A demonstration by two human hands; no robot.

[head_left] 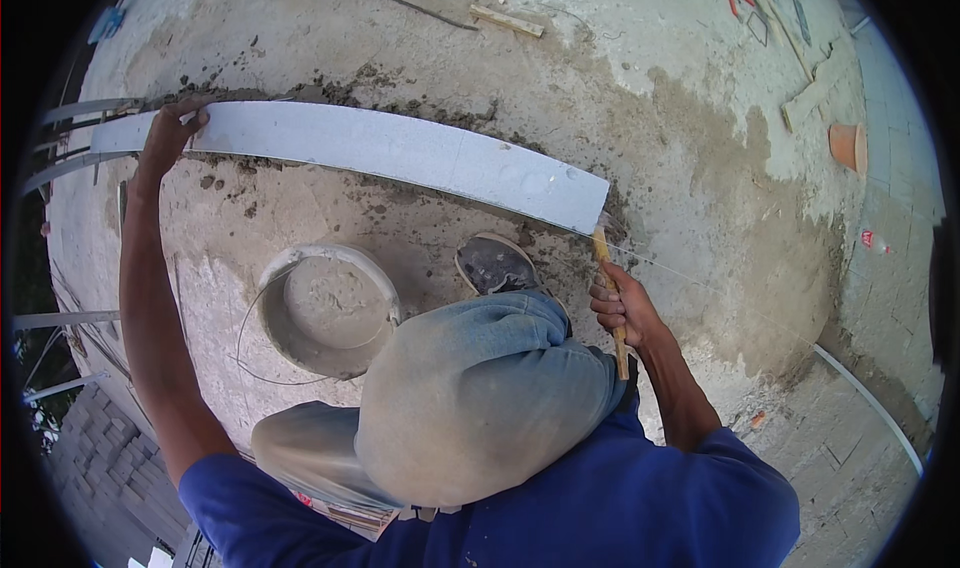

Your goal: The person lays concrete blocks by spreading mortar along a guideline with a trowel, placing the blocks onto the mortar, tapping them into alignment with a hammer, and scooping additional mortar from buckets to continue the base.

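Note:
A long pale block strip (400,153) lies across the ground in a bed of dark wet mortar (350,93). My left hand (175,133) grips the strip near its left end, fingers over the upper edge. My right hand (622,303) is wrapped round the yellowish wooden handle of a tool (601,243), whose far end is at the strip's right end; its head is hard to make out. A thin string (680,276) runs off to the right from there. A bucket of grey mortar (335,308) stands below the strip, beside my shoe (495,263) and bent knee.
Sticks (505,20) and red-handled tools (740,8) lie at the top. A terracotta pot (847,146), a plastic bottle (875,241) and a pale pipe (870,403) are at the right. Metal bars (70,318) and stacked grey pavers (100,458) line the left.

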